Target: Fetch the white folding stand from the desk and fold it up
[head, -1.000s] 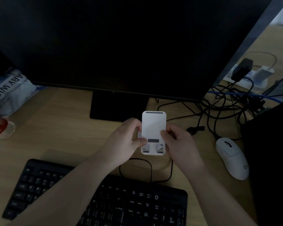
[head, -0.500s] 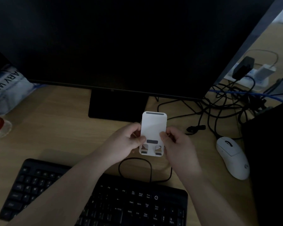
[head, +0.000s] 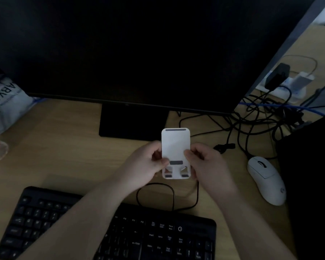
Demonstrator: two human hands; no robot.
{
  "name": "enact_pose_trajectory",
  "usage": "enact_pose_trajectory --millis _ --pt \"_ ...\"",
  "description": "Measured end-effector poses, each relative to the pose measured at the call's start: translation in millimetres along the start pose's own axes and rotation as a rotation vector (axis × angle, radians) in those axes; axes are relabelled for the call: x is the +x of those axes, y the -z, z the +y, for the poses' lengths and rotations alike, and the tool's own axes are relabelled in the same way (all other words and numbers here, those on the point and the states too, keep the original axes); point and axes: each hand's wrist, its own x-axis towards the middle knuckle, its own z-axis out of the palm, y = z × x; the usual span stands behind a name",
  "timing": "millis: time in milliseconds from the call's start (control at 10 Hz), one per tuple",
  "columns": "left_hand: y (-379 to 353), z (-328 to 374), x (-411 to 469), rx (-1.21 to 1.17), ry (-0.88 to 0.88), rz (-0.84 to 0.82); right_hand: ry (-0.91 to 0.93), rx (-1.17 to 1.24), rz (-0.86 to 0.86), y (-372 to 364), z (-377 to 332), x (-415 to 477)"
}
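Observation:
The white folding stand is held above the desk, between the monitor foot and the keyboard. It is a flat white plate with a grey strip at its top, a grey pad lower down and two small tabs at the bottom. My left hand grips its left edge, thumb on the front face. My right hand grips its right edge in the same way. The parts behind the plate are hidden.
A black monitor fills the back, its foot just behind the stand. A black keyboard lies in front, a white mouse to the right, tangled cables beyond it, a wipes pack at left.
The stand stays between both hands in much the same place. The two tabs at its bottom show more clearly now, and the thumbs have shifted slightly on its face.

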Motion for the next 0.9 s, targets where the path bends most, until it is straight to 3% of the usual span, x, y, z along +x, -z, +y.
enact_pose_trajectory --millis 200,400,700,900 --pt "24.3 2.9 13.5 0.028 0.022 -0.119 -0.016 0.089 0.089 -17.1 5.2 -12.9" --pt "3.9 -1.6 4.9 0.012 -0.007 -0.019 -0.007 0.038 0.075 -10.1 1.9 -6.6" --pt "0.9 -3.7 5.5 0.036 -0.030 0.001 0.007 0.065 0.147 -18.1 6.0 -13.5" --pt "-1.2 -1.9 -2.7 0.072 -0.056 0.144 0.004 0.027 0.213 -12.3 -5.4 -23.9"
